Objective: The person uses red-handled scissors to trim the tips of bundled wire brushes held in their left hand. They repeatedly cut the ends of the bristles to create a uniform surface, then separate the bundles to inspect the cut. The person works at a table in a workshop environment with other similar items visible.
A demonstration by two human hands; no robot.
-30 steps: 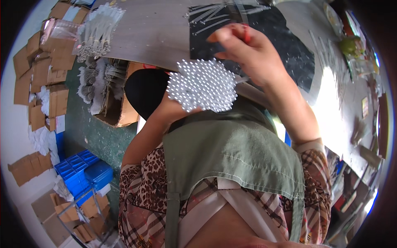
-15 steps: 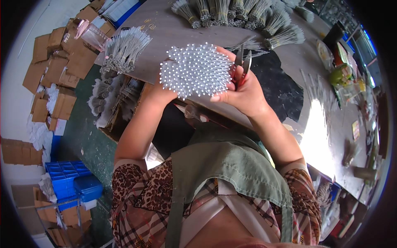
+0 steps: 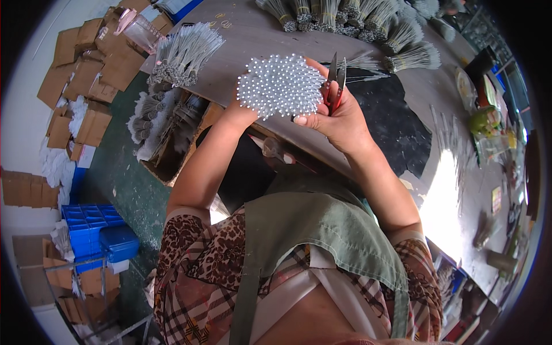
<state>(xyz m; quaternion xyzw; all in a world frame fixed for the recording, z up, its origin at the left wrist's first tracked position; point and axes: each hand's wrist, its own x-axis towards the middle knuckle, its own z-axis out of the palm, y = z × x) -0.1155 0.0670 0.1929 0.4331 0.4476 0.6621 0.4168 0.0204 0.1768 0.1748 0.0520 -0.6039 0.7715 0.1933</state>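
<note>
A thick bundle of thin wire stems (image 3: 280,86) with pearly white tips is held up in front of me, tips facing me. My left hand (image 3: 244,112) is closed around its left side, with most of the fingers hidden behind the tips. My right hand (image 3: 344,125) grips a pair of scissors (image 3: 333,99) with red handles, the pointed blades apart and aimed away from me. The thumb and fingers of that hand also rest against the bundle's right side. Past the blades, several loose stems (image 3: 365,64) lie on the table.
Tied stem bundles (image 3: 328,14) line the table's (image 3: 238,49) far edge, and another pile (image 3: 187,54) sits at the left. A black sheet (image 3: 397,118) lies right of my hands. Below the table's left edge stands an open carton (image 3: 164,167) of bundles. Blue crates (image 3: 92,230) stand on the floor.
The view has shifted, so the table and piles sit further right and higher. The bundle has tilted slightly, its tip face looking flatter. Both hands keep their holds.
</note>
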